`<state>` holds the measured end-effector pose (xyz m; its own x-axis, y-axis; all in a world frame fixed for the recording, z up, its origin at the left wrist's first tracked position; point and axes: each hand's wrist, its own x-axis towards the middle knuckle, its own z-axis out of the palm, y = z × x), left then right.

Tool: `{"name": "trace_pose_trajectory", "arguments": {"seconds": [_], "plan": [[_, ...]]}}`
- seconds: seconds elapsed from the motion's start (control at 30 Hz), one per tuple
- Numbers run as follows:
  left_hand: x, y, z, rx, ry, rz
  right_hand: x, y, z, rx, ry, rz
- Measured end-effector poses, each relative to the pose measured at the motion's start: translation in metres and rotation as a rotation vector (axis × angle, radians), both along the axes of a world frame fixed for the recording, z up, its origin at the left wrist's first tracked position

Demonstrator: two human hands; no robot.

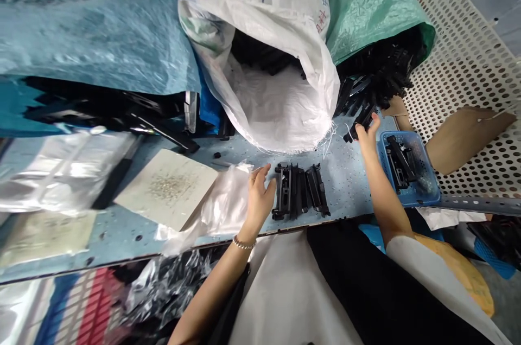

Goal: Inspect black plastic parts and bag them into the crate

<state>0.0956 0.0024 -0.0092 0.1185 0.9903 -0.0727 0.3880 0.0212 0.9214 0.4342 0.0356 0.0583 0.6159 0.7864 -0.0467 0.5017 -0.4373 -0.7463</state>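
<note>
My left hand (260, 196), a bracelet at its wrist, hovers at the left end of a row of black plastic parts (299, 192), its fingers apart and nothing in them. These long, narrow parts lie side by side near the table's front edge. Farther right, my right hand (367, 134) has thumb and fingers around a black plastic part (363, 116). That part is at the front of a heap of similar pieces (378, 82) spilling from the green woven sack (362, 14). The fingers partly cover it.
A white woven sack (280, 117) gapes at the centre. Left stands a blue sack (93, 41) with black parts (109, 109) at its mouth. A square board (166, 187) and clear plastic bags (61, 166) lie left. A blue basket (433, 187) holds black parts beside a perforated panel (480, 79).
</note>
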Motion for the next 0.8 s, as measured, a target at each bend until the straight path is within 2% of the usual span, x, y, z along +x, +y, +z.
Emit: {"name": "trace_pose_trajectory", "arguments": {"seconds": [0.07, 0.1, 0.2, 0.27, 0.3, 0.37, 0.47, 0.57, 0.67, 0.73, 0.8], "plan": [[0.012, -0.002, 0.025, 0.089, -0.084, -0.050, -0.029, -0.026, 0.010, 0.155, 0.007, 0.102], [0.022, -0.002, 0.039, 0.091, -0.180, -0.121, -0.046, -0.039, 0.014, 0.227, -0.002, 0.206], [0.055, 0.000, 0.072, -0.070, -0.546, -0.328, -0.095, -0.070, 0.027, 0.353, -0.041, 0.592], [0.069, 0.003, 0.086, -0.188, -0.686, -0.357, -0.111, -0.081, 0.035, 0.381, -0.015, 0.778], [0.072, 0.005, 0.090, -0.240, -0.715, -0.354, -0.113, -0.083, 0.039, 0.386, -0.003, 0.815], [0.071, 0.006, 0.095, -0.363, -0.745, -0.367, -0.105, -0.080, 0.047, 0.407, -0.065, 0.782], [0.061, 0.004, 0.100, -0.548, -0.771, -0.401, -0.085, -0.064, 0.055, 0.433, -0.358, 0.670], [0.057, -0.001, 0.101, -0.609, -0.733, -0.427, -0.076, -0.045, 0.056, 0.388, -0.502, 0.751], [0.059, -0.002, 0.098, -0.564, -0.686, -0.371, -0.082, -0.034, 0.052, 0.306, -0.316, 0.814], [0.058, 0.001, 0.096, -0.528, -0.706, -0.261, -0.090, -0.034, 0.051, 0.216, -0.105, 0.816], [0.055, 0.007, 0.094, -0.521, -0.736, -0.157, -0.100, -0.040, 0.052, 0.162, -0.023, 0.882]]}}
